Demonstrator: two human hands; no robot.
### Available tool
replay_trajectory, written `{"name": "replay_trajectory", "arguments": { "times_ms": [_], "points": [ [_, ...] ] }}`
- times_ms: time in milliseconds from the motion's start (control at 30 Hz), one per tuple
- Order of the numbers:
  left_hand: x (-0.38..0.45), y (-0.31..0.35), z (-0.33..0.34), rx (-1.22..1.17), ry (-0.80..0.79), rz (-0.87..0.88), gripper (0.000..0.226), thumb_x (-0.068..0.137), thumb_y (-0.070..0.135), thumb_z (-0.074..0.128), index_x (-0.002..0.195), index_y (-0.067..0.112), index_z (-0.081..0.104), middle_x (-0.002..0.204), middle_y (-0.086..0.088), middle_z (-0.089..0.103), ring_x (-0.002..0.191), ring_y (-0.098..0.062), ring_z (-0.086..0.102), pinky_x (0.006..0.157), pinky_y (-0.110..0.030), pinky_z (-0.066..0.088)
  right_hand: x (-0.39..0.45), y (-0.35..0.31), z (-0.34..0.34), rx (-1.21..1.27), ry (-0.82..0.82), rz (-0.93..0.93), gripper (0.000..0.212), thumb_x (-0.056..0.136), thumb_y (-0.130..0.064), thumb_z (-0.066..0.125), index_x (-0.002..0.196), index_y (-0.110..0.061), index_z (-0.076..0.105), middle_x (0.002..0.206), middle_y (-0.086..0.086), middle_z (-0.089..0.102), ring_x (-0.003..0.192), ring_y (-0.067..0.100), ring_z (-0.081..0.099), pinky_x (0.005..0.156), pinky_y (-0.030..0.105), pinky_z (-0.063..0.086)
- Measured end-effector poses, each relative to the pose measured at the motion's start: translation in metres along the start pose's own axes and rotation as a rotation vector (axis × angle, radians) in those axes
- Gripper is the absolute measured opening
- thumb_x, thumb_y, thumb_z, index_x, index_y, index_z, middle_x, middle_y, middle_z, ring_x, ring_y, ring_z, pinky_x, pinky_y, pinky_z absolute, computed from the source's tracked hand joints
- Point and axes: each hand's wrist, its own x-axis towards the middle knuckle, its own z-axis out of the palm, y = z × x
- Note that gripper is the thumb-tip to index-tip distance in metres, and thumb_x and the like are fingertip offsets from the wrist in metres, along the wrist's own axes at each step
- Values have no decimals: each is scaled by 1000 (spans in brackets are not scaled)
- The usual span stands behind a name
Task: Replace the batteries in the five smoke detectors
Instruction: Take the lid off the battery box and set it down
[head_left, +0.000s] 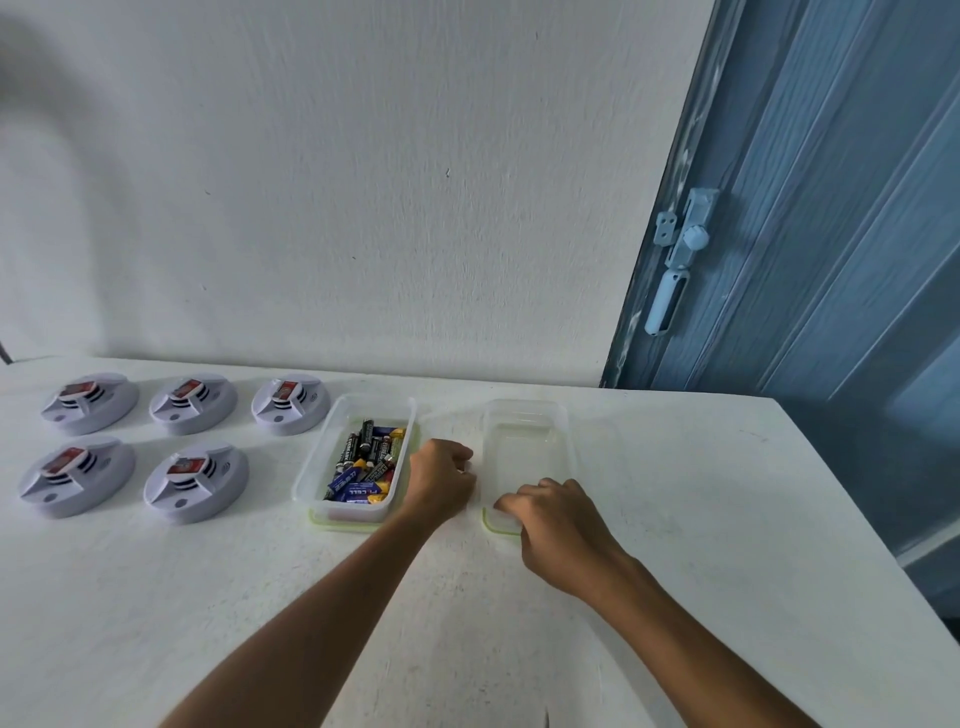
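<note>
Two surfaces: a white, faintly gritty table meets a white rough-plastered wall; a blue panelled door with a pale painted sliding bolt stands at the right.
Smoke detectors: five round white plastic discs at the table's left, three in the far row, two in the near row; each lies flat with a red-topped raised block pointing up.
Battery container: a clear rectangular plastic tub with a green-edged base, long axis running away from the person, just right of the detectors.
Empty container: a second clear tub of the same shape, parallel, well right of the first.
Batteries: black, blue and yellow cylinders heaped loosely in the left tub, most lying along its length.
Left hand: curled into a loose fist between the tubs, at the empty tub's left wall; whether it pinches the rim I cannot tell.
Right hand: fingers bent down over the empty tub's near edge, touching it.
</note>
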Motion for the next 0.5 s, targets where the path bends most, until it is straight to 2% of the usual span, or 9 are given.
{"name": "replay_trajectory", "arguments": {
  "times_ms": [67, 200, 267, 333, 400, 500],
  "points": [
    [0, 0, -1, 40, -13, 13, 28, 81, -6, 62, 107, 0, 69, 97, -9, 68, 87, -16, 61, 71, -17, 44, 1, 0, 0, -12, -22, 14, 40, 91, -10, 56, 130, -20, 59, 121, 1, 65, 104, 20, 57, 90, 29, 40],
    [-4, 10, -9, 194, -116, 92, 44, 83, -5, 62, 126, 6, 59, 127, -10, 60, 102, -16, 58, 74, -14, 42, 0, -5, -6, -61, -63, 58, 46, 88, -10, 59, 133, -19, 54, 125, 3, 62, 109, 23, 53, 93, 32, 40],
    [-8, 22, -28, 274, -156, 178, 47, 84, -4, 60, 129, 10, 56, 132, -7, 55, 112, -18, 55, 80, -16, 41, 0, -12, -14, -87, -31, 92, 49, 86, -14, 59, 133, -18, 47, 128, 3, 54, 114, 23, 47, 94, 32, 38],
    [-9, 28, -58, 304, -126, 256, 47, 84, 5, 64, 130, 16, 57, 132, -4, 56, 116, -19, 54, 89, -22, 43, 1, -21, -25, -52, 82, 114, 46, 85, -18, 59, 129, -18, 47, 128, 2, 52, 115, 22, 45, 93, 29, 37],
    [-13, 23, -97, 272, -89, 308, 50, 81, 17, 71, 129, 23, 59, 130, 0, 58, 112, -17, 55, 93, -27, 45, 4, -35, -34, 40, 188, 78, 37, 85, -15, 57, 121, -15, 54, 120, 2, 56, 108, 20, 49, 85, 25, 39],
    [-22, -14, -143, 233, -152, 315, 73, 68, 39, 81, 135, 27, 53, 132, 7, 56, 108, -6, 49, 90, -22, 38, 12, -60, -28, 194, 154, 35, 23, 88, -13, 53, 111, -14, 56, 107, 2, 59, 94, 19, 54, 75, 25, 45]
  ]
}}
